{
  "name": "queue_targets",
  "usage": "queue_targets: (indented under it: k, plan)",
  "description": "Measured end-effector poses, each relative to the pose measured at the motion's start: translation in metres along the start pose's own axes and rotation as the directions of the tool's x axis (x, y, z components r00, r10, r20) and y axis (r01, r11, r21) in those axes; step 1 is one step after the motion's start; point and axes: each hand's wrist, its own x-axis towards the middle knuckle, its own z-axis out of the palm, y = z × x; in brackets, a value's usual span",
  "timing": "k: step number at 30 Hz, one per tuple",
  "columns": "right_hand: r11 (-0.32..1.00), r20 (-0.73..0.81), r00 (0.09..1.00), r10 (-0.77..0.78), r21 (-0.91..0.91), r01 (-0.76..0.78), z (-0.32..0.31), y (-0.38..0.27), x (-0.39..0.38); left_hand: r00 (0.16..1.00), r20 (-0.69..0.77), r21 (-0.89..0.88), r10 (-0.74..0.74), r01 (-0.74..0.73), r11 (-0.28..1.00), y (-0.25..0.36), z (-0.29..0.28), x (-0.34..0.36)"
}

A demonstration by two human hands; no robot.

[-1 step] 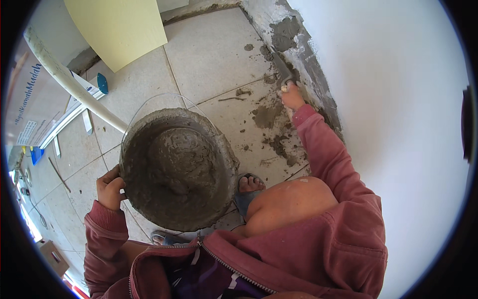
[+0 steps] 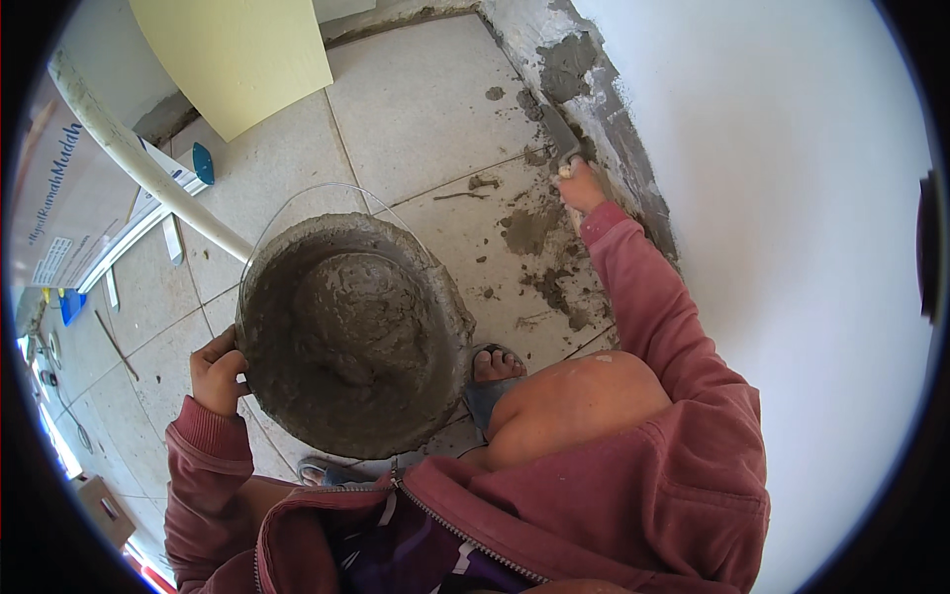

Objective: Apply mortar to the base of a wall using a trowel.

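My left hand (image 2: 218,374) grips the left rim of a mortar-caked bucket (image 2: 450,297), fingers curled at its edge. Wet grey mortar (image 2: 366,302) lies heaped inside, and the thin wire handle rests toward the far side. Out to the far right, my right hand (image 2: 582,186) is closed round the handle of a trowel (image 2: 561,131). Its blade points away from me, low along the foot of the white wall, beside a strip of grey mortar (image 2: 633,163). Whether the blade touches the wall or the floor, I cannot tell.
Mortar splashes (image 2: 534,230) dot the floor tiles (image 2: 416,109) between bucket and wall. A pale pipe (image 2: 148,173) slants in from the left to behind the bucket. Beyond are a yellow sheet (image 2: 237,59) and a printed board (image 2: 79,198). My sandalled foot (image 2: 495,366) stands right of the bucket.
The trowel and my right hand have shifted very slightly, with the blade tip a little nearer to me. My left hand and the bucket look the same.
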Motion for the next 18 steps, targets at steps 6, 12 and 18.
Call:
queue_targets:
  k: [6, 12, 18]
  plan:
    - [0.935, 0.011, 0.990, 0.138, 0.328, -0.134, -0.025, -0.063, -0.002, 1.000, -0.017, 0.013, -0.001, 0.002, 1.000, 0.000, 0.003, 0.001]
    - [0.791, -0.022, 0.982, 0.189, 0.596, -0.139, -0.026, -0.062, -0.041, 1.000, -0.030, -0.008, -0.006, 0.006, 1.000, 0.000, 0.003, -0.002]
    - [0.984, -0.115, 0.992, -0.047, -0.173, 0.027, -0.025, -0.059, -0.051, 1.000, -0.025, 0.029, -0.013, 0.014, 0.999, 0.003, -0.001, -0.002]
